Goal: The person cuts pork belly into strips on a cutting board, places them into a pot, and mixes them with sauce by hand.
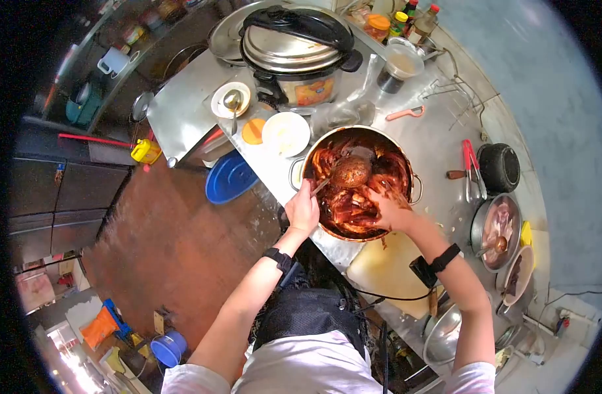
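A large metal pot (412, 172) holds meat in dark red sauce (353, 213). At its left rim, my left hand (303, 209) is closed around the handle of a ladle (350, 172). The ladle's bowl lies on the meat and is coated in sauce. My right hand (387, 205) reaches over the near right side of the pot, its fingers down among the saucy meat. Sauce covers those fingers, so their grip cannot be made out. Left of the pot is a white bowl (286, 133), and a pale cutting board (393, 269) lies in front.
A large pressure cooker (307, 59) stands at the back. Right of the pot are an orange peeler (406, 113), red-handled tongs (472, 167), a black pan (499, 167) and a metal bowl of meat (501, 220). A blue lid (230, 177) shows below the counter's left edge.
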A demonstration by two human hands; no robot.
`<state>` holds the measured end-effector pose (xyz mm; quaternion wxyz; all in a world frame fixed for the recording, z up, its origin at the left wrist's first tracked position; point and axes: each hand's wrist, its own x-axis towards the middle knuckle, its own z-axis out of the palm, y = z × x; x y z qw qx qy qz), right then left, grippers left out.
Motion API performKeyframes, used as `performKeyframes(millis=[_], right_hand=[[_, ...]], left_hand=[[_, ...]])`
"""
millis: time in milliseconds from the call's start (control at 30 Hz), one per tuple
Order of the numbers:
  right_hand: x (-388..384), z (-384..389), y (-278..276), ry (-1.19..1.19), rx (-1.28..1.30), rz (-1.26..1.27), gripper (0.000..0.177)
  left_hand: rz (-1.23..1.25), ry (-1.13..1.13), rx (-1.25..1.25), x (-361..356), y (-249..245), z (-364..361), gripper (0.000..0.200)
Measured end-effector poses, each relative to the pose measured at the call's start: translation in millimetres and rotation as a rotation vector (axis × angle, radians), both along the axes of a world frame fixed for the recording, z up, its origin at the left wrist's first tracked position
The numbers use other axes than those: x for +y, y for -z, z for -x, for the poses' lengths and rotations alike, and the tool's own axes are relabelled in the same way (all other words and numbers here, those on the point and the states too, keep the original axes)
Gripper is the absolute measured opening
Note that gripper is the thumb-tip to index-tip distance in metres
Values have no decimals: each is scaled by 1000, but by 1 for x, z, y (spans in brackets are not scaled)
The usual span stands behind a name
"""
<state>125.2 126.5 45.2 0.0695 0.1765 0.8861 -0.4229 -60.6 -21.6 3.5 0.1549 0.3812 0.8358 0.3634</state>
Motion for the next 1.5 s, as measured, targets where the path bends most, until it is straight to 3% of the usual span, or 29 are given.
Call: performKeyframes(millis=[100,167,233,267,300,367,400,633,833,900,933,967,1033,1067,1133,1167,1233,1267,1300,1367,1433,1500], right_hand=[[-16,-11,12,2,-28,-196,79],[-27,-17,17,52,-35,-138,76],[-36,-7,-6,-132,-135,-473,70],[-42,-2,-24,-135,-254,-526,60],[-45,-6,-10,-135,-257,-525,60],[-51,-13,29,-134,-117,-857,51],[-53,3,6,196,-269,-194,46],[-59,24,-4,73,-487,-337,44],[-52,36,15,60,-500,-415,47],[-49,33,17,-45,-453,-568,55],[-43,35,-4,-163,-497,-584,67],[-36,35,-18,-161,-493,-587,67],[-26,25,-34,511,-333,54,74],[-23,16,-32,667,-172,-249,71],[-8,9,-46,916,115,-215,62],[1,8,-45,920,111,-212,62],[21,1,-40,934,15,51,55],[31,-9,-3,973,212,283,47],[37,-5,1,975,211,287,47],[48,6,9,1079,212,625,42],[58,20,-9,984,264,674,37],[83,21,4,801,-4,849,42]], left_hand=[[39,29,8,1,-1,1,27],[45,42,17,0,-1,1,28],[21,41,80,0,-1,1,26],[22,42,78,0,-1,1,26],[33,46,87,0,-2,1,25],[43,52,94,-1,-1,2,24],[33,64,81,-1,2,2,24],[-11,79,104,-2,-2,2,16],[-96,74,155,3,-3,4,16],[-61,75,151,4,-5,5,15],[-21,81,144,4,-5,6,15],[-24,80,149,5,-5,9,15],[16,79,117,4,-3,7,14],[6,79,96,5,-1,7,14],[4,84,98,4,-3,7,14],[2,86,104,4,-4,7,15],[-7,94,104,5,-3,8,15],[-6,99,96,4,-4,8,15],[-3,104,89,4,-5,9,14],[-31,98,100,5,-5,8,14],[-55,86,110,6,-3,5,14],[-58,59,95,8,-3,3,14]])
